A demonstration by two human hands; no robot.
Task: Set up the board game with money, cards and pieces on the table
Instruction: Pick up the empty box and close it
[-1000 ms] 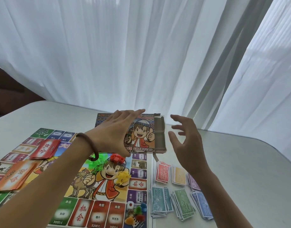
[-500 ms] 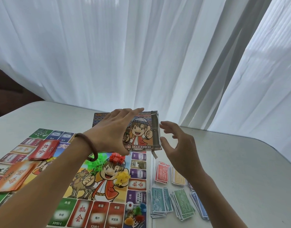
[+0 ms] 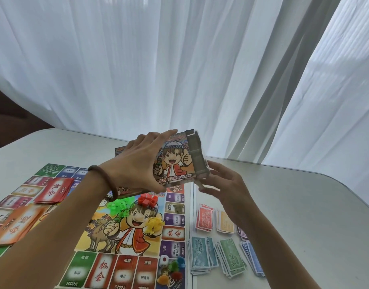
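My left hand [image 3: 137, 165] grips the game box [image 3: 176, 163], a flat carton with a cartoon boy, and holds it tilted above the far edge of the board [image 3: 125, 243]. My right hand [image 3: 225, 184] touches the box's open cardboard end with spread fingers. On the board lie a red card stack [image 3: 54, 189], an orange card stack [image 3: 16, 224], green houses [image 3: 119, 206], red houses [image 3: 148, 200], yellow pieces [image 3: 155, 224], a die [image 3: 163, 262] and coloured pawns [image 3: 173, 270]. Money stacks [image 3: 221, 253] lie right of the board.
The grey table [image 3: 294, 215] runs right to a rounded corner and edge. White curtains [image 3: 179, 69] hang close behind its far edge. Bare tabletop lies to the right of the money and behind the board at the left.
The box has been lifted off the table and tilted up in my left hand. My right hand moved in from the right and now touches its open end.
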